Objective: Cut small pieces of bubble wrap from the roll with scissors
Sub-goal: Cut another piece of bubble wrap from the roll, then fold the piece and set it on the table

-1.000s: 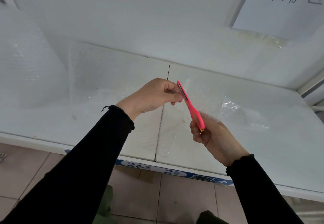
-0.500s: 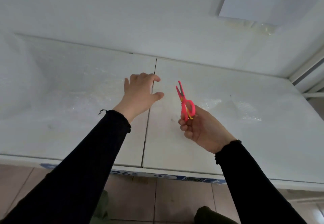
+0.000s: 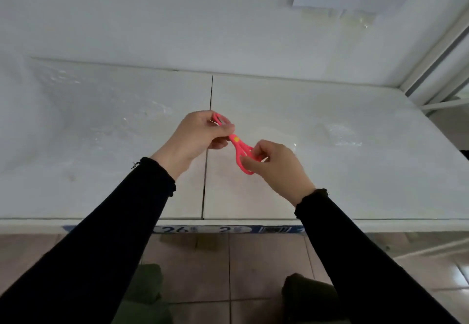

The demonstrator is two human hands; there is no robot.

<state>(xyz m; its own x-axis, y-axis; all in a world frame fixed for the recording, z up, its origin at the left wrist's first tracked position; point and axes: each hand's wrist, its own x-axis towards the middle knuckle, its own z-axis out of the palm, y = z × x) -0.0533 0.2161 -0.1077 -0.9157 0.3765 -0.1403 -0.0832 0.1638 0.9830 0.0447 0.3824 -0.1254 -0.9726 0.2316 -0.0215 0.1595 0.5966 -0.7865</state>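
Left hand [image 3: 198, 134] is gripping the blade end of pink scissors [image 3: 240, 149], and right hand [image 3: 278, 166] is pinching their handle loops, above the table [image 3: 355, 184]. Bubble wrap [image 3: 101, 110] is lying spread across the table's left side, with a small clear piece [image 3: 337, 134] lying at right.

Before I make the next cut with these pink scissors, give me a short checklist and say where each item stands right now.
1. Right hand on the handle loops of the pink scissors: ok.
2. Left hand free to hold the wrap: not ok, it grips the blade end of the scissors.
3. Blades open for cutting: cannot tell, the left hand hides them.
4. Bubble wrap sheet laid out: ok, it is spread over the left half of the shelf.
5. Wrap fed between the blades: not ok, neither hand holds any wrap.
6. Cut piece out of the way: ok, it lies to the right, apart from both hands.
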